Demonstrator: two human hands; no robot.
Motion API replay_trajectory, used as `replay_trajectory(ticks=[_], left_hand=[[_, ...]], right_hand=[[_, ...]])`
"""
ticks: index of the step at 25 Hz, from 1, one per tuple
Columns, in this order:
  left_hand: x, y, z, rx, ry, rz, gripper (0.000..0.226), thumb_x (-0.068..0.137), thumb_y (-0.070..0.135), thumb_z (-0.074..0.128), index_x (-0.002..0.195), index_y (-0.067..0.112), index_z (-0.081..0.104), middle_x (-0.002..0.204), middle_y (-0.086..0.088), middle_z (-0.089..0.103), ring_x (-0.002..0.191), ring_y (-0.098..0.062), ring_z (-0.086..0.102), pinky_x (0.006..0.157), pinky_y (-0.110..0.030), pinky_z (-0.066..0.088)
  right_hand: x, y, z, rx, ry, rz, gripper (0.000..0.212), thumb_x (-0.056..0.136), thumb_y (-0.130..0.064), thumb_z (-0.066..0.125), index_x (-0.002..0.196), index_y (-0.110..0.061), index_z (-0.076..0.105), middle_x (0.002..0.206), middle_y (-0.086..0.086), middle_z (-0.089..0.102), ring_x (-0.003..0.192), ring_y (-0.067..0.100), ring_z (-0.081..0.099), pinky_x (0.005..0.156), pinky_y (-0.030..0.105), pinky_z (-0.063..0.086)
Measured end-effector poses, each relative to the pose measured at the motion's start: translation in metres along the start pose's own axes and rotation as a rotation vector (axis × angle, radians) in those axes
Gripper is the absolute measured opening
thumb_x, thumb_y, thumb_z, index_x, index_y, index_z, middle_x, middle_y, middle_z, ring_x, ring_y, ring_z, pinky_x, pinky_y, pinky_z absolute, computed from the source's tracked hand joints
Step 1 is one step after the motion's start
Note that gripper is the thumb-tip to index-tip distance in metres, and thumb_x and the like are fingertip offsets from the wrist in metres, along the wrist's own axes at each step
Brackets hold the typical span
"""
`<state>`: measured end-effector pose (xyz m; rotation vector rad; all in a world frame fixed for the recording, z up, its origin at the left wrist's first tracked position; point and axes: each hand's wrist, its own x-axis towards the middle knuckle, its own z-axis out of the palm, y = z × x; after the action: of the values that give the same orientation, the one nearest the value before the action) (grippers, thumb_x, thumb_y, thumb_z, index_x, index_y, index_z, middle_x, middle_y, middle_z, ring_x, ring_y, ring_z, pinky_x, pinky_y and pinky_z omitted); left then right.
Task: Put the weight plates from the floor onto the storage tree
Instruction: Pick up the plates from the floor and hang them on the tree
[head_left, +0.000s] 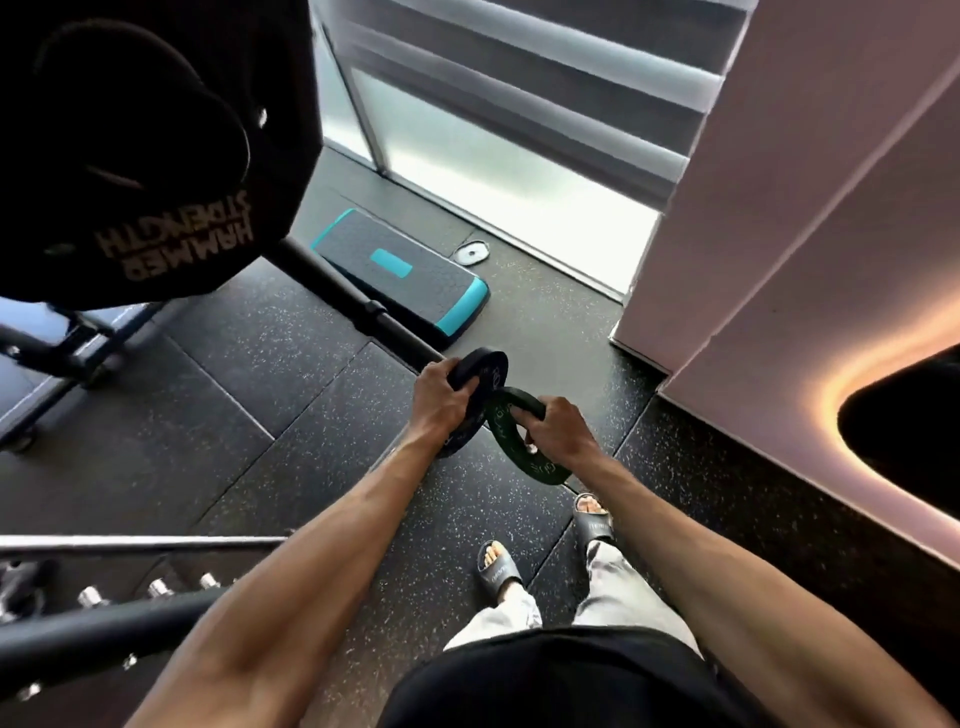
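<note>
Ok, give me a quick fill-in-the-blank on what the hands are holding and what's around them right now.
1. The left hand grips a black plate, and the right hand grips a second plate coloured ____.
2. The step platform lies on the ____, near the window.
3. The large plate at upper left reads HAMMER ____.

Missing words: green; floor; STRENGTH
</note>
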<state>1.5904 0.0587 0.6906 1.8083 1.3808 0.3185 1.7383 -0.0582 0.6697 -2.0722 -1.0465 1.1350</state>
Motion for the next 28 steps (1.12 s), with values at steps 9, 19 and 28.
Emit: replay_trajectory(ticks=[9,19,28], left_hand=[[0.026,0.004,0.018,0.042,0.145,-0.157,0.031,0.084,0.024,0.074,0.113,0.015,0.068,0.107,-0.009,0.070,0.099,-0.024,0.066,0.095,-0.043,0.053],[0.065,-0.001,-0.025,0.316,0.435,-0.229,0.028,0.087,0.019,0.072,0.114,0.016,0.066,0.103,-0.007,0.064,0.097,-0.027,0.065,0.082,-0.039,0.053],[0.094,0.007,-0.056,0.421,0.703,-0.251,0.022,0.090,0.010,0.062,0.112,0.013,0.064,0.110,-0.012,0.057,0.105,-0.026,0.054,0.092,-0.036,0.048]], right_hand=[[0.061,-0.015,-0.032,-0.153,-0.299,-0.170,0.024,0.097,-0.029,0.061,0.106,-0.007,0.067,0.091,0.009,0.070,0.080,0.025,0.068,0.077,0.036,0.054],[0.117,-0.026,-0.039,-0.575,-0.661,-0.405,0.020,0.094,-0.030,0.064,0.101,-0.011,0.063,0.092,0.008,0.067,0.079,0.025,0.063,0.069,0.033,0.049],[0.133,-0.064,-0.023,-0.634,-0.748,-0.589,0.024,0.091,-0.034,0.067,0.097,-0.010,0.067,0.089,0.005,0.068,0.075,0.022,0.063,0.068,0.036,0.052]])
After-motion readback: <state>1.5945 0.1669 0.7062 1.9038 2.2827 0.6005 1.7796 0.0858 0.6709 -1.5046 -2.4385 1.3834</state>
